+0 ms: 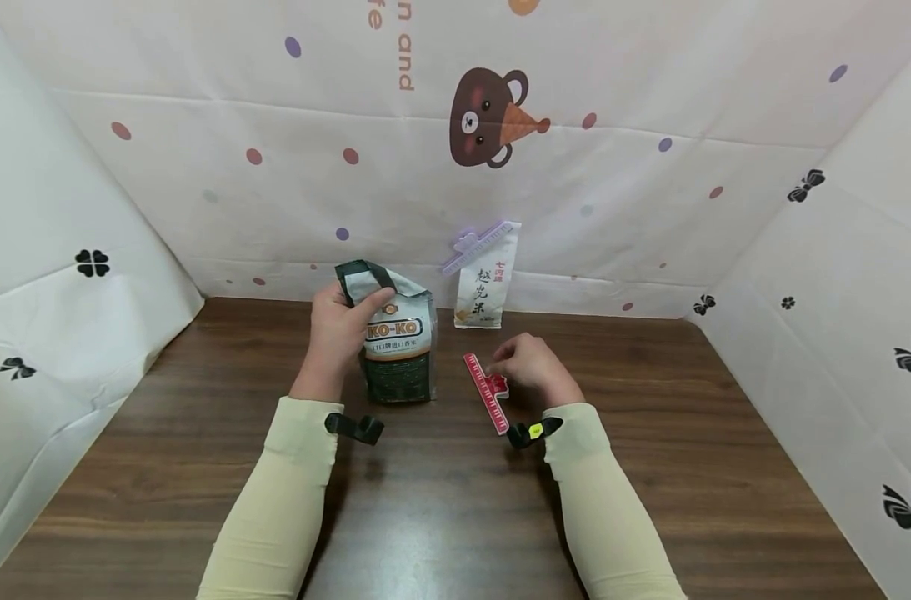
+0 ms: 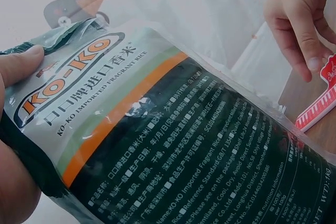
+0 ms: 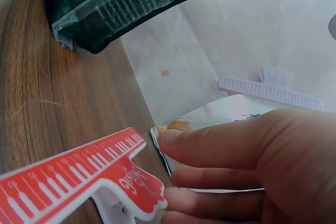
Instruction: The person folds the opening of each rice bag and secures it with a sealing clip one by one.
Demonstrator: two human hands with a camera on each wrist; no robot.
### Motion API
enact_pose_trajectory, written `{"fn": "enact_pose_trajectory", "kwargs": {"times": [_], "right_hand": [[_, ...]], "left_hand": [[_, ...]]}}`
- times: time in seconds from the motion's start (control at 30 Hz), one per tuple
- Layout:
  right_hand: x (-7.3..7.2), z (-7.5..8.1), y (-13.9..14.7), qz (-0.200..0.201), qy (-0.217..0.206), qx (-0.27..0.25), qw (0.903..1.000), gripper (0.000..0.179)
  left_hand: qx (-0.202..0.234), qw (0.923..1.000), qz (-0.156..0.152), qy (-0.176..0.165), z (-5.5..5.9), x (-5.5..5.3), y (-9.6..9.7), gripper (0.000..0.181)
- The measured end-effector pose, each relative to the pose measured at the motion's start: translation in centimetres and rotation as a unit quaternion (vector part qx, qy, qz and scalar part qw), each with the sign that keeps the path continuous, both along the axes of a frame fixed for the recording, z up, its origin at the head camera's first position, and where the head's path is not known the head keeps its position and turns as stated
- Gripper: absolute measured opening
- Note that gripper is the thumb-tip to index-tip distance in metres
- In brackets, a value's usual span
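The left hand (image 1: pixel 340 327) grips the folded top of a green and white KO-KO rice bag (image 1: pixel 398 354), thumb across its front. In the left wrist view the bag's printed face fills most of the picture. A red clip (image 1: pixel 488 395) with a piano-key pattern is on the table to the right of the bag. Beside its handle is the right hand (image 1: pixel 532 367), fingertips right at the handle's edge. In the right wrist view the thumb (image 3: pixel 210 153) stands apart from the red clip, fingers loosely bent.
A small white rice bag (image 1: pixel 485 287) stands against the back sheet with a lilac clip (image 1: pixel 479 246) across its top. Patterned white sheets (image 1: pixel 200 192) bound the brown wooden table (image 1: pixel 440 517) at the back and both sides.
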State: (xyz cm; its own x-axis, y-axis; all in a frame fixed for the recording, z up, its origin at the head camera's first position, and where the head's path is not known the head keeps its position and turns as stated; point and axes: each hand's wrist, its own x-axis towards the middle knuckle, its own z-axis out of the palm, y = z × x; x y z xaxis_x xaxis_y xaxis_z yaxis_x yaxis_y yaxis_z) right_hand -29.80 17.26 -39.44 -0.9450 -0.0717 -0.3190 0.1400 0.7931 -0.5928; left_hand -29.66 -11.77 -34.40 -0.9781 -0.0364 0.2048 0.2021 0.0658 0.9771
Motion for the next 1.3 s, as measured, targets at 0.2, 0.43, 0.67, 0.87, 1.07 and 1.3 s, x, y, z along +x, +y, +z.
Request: {"fn": "enact_pose_trajectory", "kwargs": {"times": [0.2, 0.43, 0.67, 0.87, 1.07, 1.3], "right_hand": [[-0.13, -0.33, 0.22, 0.007, -0.01, 0.018, 0.9998, 0.03], [0.08, -0.51, 0.22, 0.001, -0.025, 0.006, 0.9997, 0.025], [0.05, -0.7, 0.3, 0.012, -0.04, 0.008, 0.9991, 0.011], [-0.01, -0.69, 0.33, 0.024, -0.035, 0.013, 0.999, 0.006], [0.02, -0.7, 0.23, 0.051, -0.003, 0.04, 0.9979, 0.007], [0.12, -0.35, 0.14, 0.053, -0.006, 0.023, 0.9983, 0.005]], "left_hand": [[0.009, 0.9999, -0.006, 0.003, -0.03, 0.06, -0.02, 0.033], [0.009, 0.9999, -0.007, 0.007, -0.11, 0.12, -0.04, 0.032], [0.012, 0.9998, -0.009, 0.012, -0.19, 0.04, -0.04, 0.032], [0.017, 0.9998, -0.01, 0.01, -0.22, -0.08, -0.07, 0.032], [0.015, 0.9997, -0.013, 0.013, -0.26, -0.13, -0.13, 0.032], [0.004, 0.9999, -0.013, 0.003, -0.19, -0.15, -0.2, 0.032]]}}
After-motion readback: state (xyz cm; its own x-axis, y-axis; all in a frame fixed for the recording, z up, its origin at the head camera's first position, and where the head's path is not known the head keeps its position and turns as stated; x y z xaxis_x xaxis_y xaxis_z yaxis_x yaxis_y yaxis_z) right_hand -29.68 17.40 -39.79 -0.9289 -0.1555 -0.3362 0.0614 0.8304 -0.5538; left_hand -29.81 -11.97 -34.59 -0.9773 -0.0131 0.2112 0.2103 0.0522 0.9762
